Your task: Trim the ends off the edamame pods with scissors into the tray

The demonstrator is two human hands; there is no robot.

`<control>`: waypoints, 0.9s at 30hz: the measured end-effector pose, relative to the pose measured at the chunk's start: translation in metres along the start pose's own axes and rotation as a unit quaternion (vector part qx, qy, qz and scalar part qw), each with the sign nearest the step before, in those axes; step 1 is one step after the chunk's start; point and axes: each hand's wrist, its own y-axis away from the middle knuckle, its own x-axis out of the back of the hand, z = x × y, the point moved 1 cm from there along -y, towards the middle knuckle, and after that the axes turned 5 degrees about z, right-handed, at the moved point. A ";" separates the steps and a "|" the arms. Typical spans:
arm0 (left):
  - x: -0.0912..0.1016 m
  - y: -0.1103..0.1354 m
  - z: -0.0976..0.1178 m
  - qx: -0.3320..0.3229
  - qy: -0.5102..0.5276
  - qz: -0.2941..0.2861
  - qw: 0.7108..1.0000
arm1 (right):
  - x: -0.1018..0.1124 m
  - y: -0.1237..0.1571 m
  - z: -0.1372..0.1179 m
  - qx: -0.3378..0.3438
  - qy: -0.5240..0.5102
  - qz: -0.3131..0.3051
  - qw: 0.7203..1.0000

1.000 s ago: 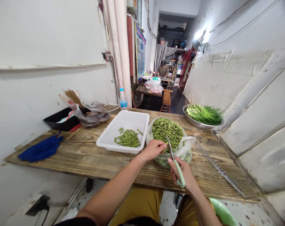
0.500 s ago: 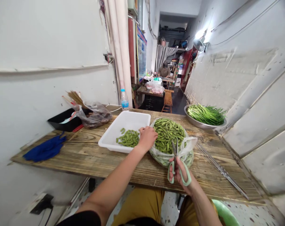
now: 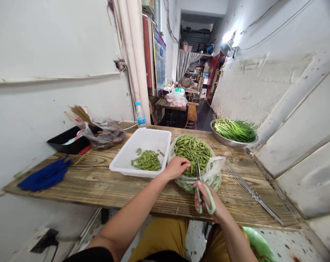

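My left hand [image 3: 178,167] is over the near-left side of a clear plastic bag [image 3: 216,163] full of green edamame pods [image 3: 193,147]. Its fingertips pinch an edamame pod [image 3: 192,169], mostly hidden by the fingers, close to the scissor blades. In my right hand [image 3: 208,203] are scissors with pale green handles [image 3: 211,203], blades pointing away from me over the pods and slightly apart. Left of the bag, a white plastic tray [image 3: 115,165] holds a small heap of pods [image 3: 147,161] toward its near right side.
A metal bowl of long green stalks [image 3: 235,130] stands at the back right. Metal skewers [image 3: 253,194] lie along the right. At left are a blue cloth [image 3: 44,176], a black box [image 3: 62,142] and a plastic bag [image 3: 106,134]. A water bottle [image 3: 140,115] stands behind the tray.
My left hand has moved right, from between tray and bag to beside the scissor blades. The scissors have narrowed slightly. Separate pods now show at the tray's right side.
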 end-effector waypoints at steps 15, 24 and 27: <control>-0.005 0.014 0.005 0.067 0.177 -0.036 0.981 | 0.005 0.002 -0.005 0.019 0.089 0.036 0.995; -0.009 0.011 0.012 0.243 0.480 0.064 0.841 | -0.001 -0.001 0.003 0.021 -0.009 -0.022 1.000; -0.011 0.012 0.016 0.259 0.522 0.107 0.806 | -0.004 0.000 0.006 0.014 -0.039 -0.030 0.999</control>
